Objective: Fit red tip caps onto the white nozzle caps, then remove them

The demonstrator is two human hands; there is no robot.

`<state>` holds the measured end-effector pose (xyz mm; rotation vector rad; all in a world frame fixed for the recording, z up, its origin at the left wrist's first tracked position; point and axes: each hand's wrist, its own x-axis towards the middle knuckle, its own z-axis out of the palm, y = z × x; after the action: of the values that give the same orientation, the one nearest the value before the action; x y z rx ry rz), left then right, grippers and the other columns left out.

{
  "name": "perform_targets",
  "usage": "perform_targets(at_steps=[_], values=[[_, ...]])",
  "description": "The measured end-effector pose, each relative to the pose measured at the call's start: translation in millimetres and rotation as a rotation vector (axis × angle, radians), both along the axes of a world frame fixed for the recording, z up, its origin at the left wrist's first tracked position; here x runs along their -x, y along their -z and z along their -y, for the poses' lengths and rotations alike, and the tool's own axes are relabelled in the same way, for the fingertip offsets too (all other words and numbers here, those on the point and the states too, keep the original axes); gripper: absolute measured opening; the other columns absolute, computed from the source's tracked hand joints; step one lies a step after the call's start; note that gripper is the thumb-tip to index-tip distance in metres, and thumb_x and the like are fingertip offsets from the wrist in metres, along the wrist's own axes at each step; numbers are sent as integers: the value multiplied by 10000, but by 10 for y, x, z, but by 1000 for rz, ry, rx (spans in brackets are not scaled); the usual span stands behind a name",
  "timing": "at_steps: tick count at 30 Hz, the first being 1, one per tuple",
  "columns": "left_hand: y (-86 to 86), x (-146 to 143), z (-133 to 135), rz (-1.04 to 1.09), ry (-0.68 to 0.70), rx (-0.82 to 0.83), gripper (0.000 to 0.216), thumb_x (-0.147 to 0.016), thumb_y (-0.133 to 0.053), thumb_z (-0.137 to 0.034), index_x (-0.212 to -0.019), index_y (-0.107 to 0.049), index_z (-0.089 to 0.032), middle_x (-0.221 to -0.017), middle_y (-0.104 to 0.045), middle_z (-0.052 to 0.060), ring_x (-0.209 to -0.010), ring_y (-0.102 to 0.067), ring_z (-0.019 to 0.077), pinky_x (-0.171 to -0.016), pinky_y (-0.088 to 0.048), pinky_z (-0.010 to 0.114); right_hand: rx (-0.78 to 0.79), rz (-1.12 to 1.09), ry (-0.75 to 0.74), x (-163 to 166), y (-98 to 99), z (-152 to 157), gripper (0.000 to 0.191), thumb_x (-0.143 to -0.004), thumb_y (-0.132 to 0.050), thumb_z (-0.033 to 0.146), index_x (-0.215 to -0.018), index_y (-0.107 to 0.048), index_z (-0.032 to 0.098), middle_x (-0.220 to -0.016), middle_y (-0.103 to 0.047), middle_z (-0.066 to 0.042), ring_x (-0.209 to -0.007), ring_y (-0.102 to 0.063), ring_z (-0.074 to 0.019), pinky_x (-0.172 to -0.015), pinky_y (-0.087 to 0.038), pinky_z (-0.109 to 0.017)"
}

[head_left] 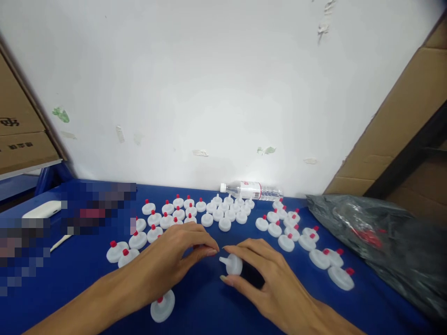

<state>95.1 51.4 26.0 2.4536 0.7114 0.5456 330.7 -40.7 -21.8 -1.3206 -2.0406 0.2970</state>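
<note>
My right hand [261, 274] holds a translucent white nozzle cap [234, 264] between thumb and fingers, tipped so its bare spout points left. Just left of that spout, my left hand [188, 249] is closed in a pinch, with a speck of red at the fingertips that looks like a small red tip cap, mostly hidden. Spout and pinched fingertips are apart. Below my left wrist lies one nozzle cap with a red tip [162, 305]. Behind the hands stand several bare-spouted nozzle caps [224, 224] in a cluster.
Red-tipped nozzle caps spread left [138, 240] and right [286, 243] over the blue table [209, 307]. A clear plastic bottle [251, 190] lies against the white wall [223, 93]. A dark plastic bag [380, 246] with red pieces sits at right. Cardboard boxes [21, 111] stand at left.
</note>
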Motion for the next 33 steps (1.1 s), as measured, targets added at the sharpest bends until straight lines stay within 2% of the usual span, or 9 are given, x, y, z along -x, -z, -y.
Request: perform_targets(at_steps=[9, 14, 16, 19, 22, 24, 27, 33], values=[[12, -48, 83, 93, -5, 9, 166, -1024, -632, -279, -1011, -797, -267, -922, -808, -7, -807, -720, 161, -761, -539, 270, -90, 22, -12, -5, -2, 20, 350, -1054, -620, 438, -1329, -676, 228, -1166, -719, -70, -1067, -694, -229, -935, -599, -406], [77, -35, 72, 119, 21, 8, 126, -1018, -690, -251, -1057, -795, -307, -929, -797, -36, -838, -690, 160, -766, -526, 274, -93, 66, -63, 1, -62, 48, 313, -1098, -524, 402, -1298, -649, 197, -1147, -711, -91, -1054, -689, -239, -938, -604, -425], [138, -28, 67, 139, 47, -33, 122, -1040, -679, -310, -1121, -771, -313, -965, -788, -30, -886, -672, 171, -794, -524, 284, -90, 84, -93, 5, -69, 57, 302, -1110, -485, 395, -1269, -635, 187, -1121, -702, -97, -1029, -683, -244, -908, -613, -423], [230, -18, 80, 85, 109, -218, 211, -1115, -528, -342, -1161, -713, -251, -982, -749, 13, -918, -612, 201, -809, -486, 326, -88, 105, -114, 11, -58, 58, 313, -1125, -431, 400, -1255, -605, 174, -1118, -690, -110, -1013, -676, -252, -890, -622, -428], [287, -16, 123, -31, 133, -394, 263, -1142, -399, -220, -1064, -650, -210, -940, -683, 37, -901, -526, 232, -816, -401, 388, -94, 133, -112, 20, -42, 47, 342, -1135, -379, 401, -1277, -581, 163, -1142, -688, -125, -1028, -679, -261, -910, -626, -451], [304, -22, 156, -80, 116, -429, 242, -1112, -401, -122, -1008, -602, -209, -928, -647, 36, -907, -493, 242, -826, -357, 409, -103, 143, -116, 25, -40, 43, 351, -1139, -359, 399, -1291, -569, 162, -1153, -689, -128, -1042, -683, -261, -925, -627, -457], [317, -33, 190, -91, 98, -425, 250, -1050, -410, -23, -953, -549, -207, -916, -624, 33, -905, -474, 242, -821, -333, 416, -134, 150, -130, 27, -43, 46, 346, -1143, -347, 379, -1314, -550, 158, -1167, -689, -132, -1057, -690, -254, -930, -633, -449], [340, -35, 229, 0, 117, -348, 284, -931, -425, 58, -892, -531, -202, -888, -609, 33, -874, -469, 226, -798, -356, 401, -198, 143, -152, 41, -54, 48, 295, -1131, -407, 337, -1323, -551, 166, -1159, -696, -138, -1033, -699, -243, -933, -634, -420]])
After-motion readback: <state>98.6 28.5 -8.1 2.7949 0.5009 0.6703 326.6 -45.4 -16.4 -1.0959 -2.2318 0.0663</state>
